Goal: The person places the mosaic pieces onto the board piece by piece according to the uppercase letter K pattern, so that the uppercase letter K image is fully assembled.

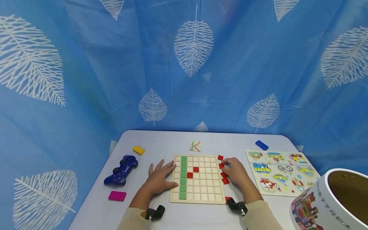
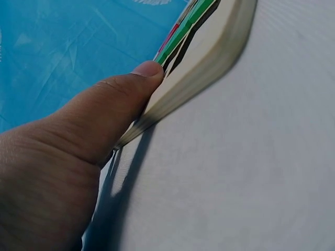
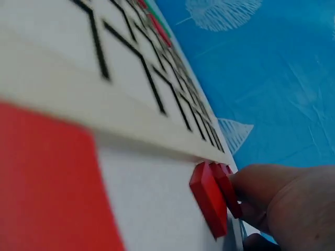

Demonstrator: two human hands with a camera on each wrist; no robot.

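A wooden grid board (image 1: 198,202) lies on the table, with a column of green tiles (image 1: 183,174) near its left side and two red tiles (image 1: 195,169) set in its squares. My left hand (image 1: 158,180) rests flat with fingers spread, its thumb on the board's left edge; the left wrist view shows that thumb (image 2: 120,99) touching the rim. Beside the right edge, my right hand (image 1: 237,171) pinches a red tile (image 1: 221,166) between thumb and fingertips. More loose red tiles (image 3: 209,201) lie along that edge, one (image 3: 52,178) close to the wrist camera.
A small pattern card (image 1: 196,146) lies behind the board. To the left are a blue game controller (image 1: 122,171), a yellow block (image 1: 139,150) and a magenta block (image 1: 117,195). At right are a blue block (image 1: 262,145), a picture puzzle (image 1: 271,167) and a large tub (image 1: 322,204).
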